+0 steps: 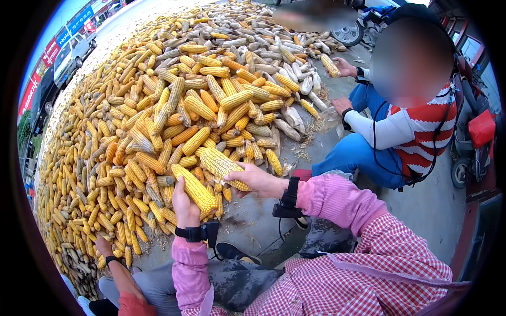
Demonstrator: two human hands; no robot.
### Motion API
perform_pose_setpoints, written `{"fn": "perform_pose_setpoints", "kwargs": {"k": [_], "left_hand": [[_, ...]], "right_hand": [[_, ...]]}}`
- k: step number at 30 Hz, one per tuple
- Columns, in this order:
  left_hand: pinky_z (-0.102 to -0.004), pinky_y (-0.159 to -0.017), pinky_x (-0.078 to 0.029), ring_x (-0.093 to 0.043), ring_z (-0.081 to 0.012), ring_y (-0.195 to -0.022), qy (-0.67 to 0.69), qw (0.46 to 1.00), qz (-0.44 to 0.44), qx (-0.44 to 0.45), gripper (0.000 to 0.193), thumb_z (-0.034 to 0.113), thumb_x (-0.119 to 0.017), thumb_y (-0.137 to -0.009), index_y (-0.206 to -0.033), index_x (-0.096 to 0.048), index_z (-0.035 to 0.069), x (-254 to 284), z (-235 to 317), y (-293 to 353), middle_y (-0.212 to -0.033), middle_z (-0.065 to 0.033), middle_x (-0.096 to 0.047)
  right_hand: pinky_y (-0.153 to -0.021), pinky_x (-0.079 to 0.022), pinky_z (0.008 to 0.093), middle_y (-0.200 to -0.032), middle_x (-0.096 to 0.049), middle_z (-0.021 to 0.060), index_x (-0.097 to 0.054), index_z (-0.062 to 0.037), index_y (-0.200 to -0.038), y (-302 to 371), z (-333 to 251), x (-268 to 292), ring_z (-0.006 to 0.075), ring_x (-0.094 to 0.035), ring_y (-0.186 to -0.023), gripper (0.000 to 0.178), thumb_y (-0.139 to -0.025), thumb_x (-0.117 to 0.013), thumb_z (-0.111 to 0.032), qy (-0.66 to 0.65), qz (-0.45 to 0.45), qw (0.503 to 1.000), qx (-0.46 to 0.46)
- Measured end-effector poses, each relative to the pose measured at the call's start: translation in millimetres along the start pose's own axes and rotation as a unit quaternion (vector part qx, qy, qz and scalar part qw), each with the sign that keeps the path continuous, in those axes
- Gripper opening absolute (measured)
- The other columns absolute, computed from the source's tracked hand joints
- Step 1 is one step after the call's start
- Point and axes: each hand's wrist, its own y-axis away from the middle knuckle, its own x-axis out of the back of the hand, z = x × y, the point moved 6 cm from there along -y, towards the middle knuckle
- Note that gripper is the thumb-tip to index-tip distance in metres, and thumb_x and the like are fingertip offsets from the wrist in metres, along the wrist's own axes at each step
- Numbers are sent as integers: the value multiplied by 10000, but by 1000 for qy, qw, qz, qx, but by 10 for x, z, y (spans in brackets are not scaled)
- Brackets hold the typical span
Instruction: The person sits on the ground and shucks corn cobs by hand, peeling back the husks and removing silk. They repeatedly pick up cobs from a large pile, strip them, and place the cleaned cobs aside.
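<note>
In front of me lies a big heap of corn cobs [126, 116], most of them husked and yellow. My left hand [185, 204] is closed around the lower end of a yellow corn cob [194, 189], its tip slanting up and left. Just to the right, my right hand [255, 180] grips another husked corn cob [219, 164] near its lower end. The two cobs are side by side and very close over the near edge of the heap; I cannot tell whether they touch.
At the right a co-worker in a striped top [421, 131] crouches, holding a corn cob [330, 66]. Pale unhusked cobs [258, 39] lie at the back. Another person's hand [103, 246] reaches to the heap at lower left. Vehicles [74, 55] stand far left; a scooter [469, 137] stands right.
</note>
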Motion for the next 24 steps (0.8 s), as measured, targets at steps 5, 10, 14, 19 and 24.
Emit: {"fn": "perform_pose_setpoints", "kwargs": {"k": [5,10,14,19,24], "left_hand": [[-465,-738,-547,-640,-312,-782,30,999,-3,35,274,288,-474,-1009,-1103,-538,38,95,219,57,-904,-166,-656],[-506,-750,-569,-656,-352,-820,47,995,-53,69,273,248,-542,-965,-1136,-499,39,303,276,81,-994,-177,-649],[-508,-729,-571,-668,-330,-830,120,989,-49,68,265,211,-546,-956,-1145,-496,32,313,207,252,-961,-160,-645],[-382,-632,-562,-659,-241,-719,108,994,-9,-9,171,125,-612,-913,-997,-597,-23,417,439,301,-855,-104,-646],[-436,-666,-593,-681,-295,-747,111,993,-46,17,237,173,-546,-956,-1105,-552,-11,312,487,393,-883,-158,-664]], "right_hand": [[-491,-486,260,-892,-596,25,-488,-57,-1232,-289,593,375,102,-574,-622,443,-893,-668,-278,188,36,981,20],[-504,-517,243,-853,-637,12,-599,-82,-1175,200,1988,242,117,-629,-669,432,-835,-725,-316,342,-126,875,-319],[-537,-517,254,-875,-632,-5,-576,-161,-1269,706,2985,-56,101,-606,-645,490,-836,-720,-340,362,-295,764,-446],[-581,-522,243,-988,-668,-12,-533,-199,-1361,261,2779,-164,98,-636,-728,572,-840,-705,-361,433,-363,684,-462],[-694,-557,282,-1119,-662,94,-443,-137,-1400,-2009,-1527,240,162,-669,-893,536,-919,-654,-239,262,19,965,-4]]}}
